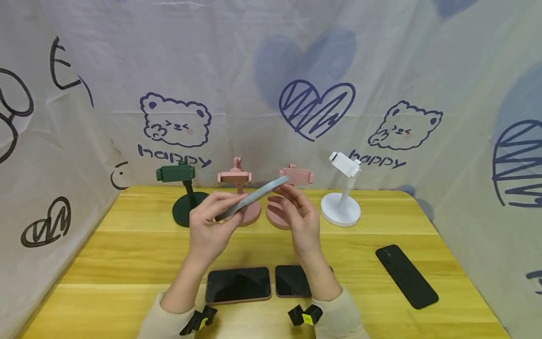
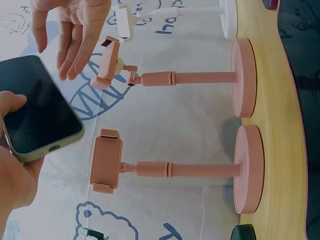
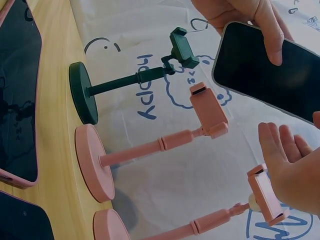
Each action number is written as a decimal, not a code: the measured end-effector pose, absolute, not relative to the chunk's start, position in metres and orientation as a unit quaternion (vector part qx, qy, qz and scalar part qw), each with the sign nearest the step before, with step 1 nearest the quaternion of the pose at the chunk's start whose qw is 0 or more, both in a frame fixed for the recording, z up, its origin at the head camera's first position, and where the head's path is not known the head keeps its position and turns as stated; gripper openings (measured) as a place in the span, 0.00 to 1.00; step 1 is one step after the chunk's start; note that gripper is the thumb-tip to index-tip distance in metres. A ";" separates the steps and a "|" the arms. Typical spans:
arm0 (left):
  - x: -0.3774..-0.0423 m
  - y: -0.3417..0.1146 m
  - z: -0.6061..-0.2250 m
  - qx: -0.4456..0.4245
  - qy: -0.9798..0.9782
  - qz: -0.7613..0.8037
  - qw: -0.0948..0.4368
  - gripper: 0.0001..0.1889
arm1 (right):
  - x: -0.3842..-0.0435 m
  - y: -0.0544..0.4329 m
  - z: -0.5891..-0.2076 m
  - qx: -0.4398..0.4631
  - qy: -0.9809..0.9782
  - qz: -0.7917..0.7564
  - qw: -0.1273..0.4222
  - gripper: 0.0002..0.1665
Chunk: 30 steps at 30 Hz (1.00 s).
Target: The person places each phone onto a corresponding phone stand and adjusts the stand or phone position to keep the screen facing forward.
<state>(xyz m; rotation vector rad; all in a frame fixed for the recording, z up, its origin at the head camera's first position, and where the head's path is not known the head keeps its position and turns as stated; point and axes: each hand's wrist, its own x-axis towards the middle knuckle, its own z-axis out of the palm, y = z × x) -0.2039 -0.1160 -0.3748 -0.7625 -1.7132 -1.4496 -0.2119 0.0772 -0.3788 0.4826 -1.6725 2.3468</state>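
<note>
A smartphone [image 1: 259, 193] with a pale edge and a dark screen is held up above the table, tilted with its right end higher. My left hand [image 1: 210, 231] grips its left end, thumb [image 2: 15, 102] on the screen and fingers behind. My right hand [image 1: 305, 225] is beside the raised end, fingers extended and palm turned up in the right wrist view. In the left wrist view those fingers hang apart from the phone. Behind the hands are two pink phone stands [image 2: 202, 169], partly covered in the head view.
A green phone stand [image 1: 188, 193] is at the back left, a white one [image 1: 341, 207] at the back right. Two phones lie screen up near the front, one left [image 1: 238, 285], one [image 1: 292, 281] partly under my right forearm. A black phone [image 1: 406, 278] lies to the right.
</note>
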 end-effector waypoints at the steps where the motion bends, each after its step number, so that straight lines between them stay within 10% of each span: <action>1: -0.203 -0.116 -0.375 -0.289 -0.672 -0.578 0.361 0.18 | -0.212 0.077 -0.379 0.164 -0.573 0.796 0.107 0.22; 15: -0.198 -0.118 -0.374 -0.173 -0.693 -0.676 0.182 0.18 | -0.208 0.076 -0.378 0.174 -0.625 0.757 0.078 0.20; 30: -0.201 -0.126 -0.370 -0.164 -0.708 -0.674 0.131 0.17 | -0.206 0.074 -0.375 0.124 -0.547 0.822 0.097 0.16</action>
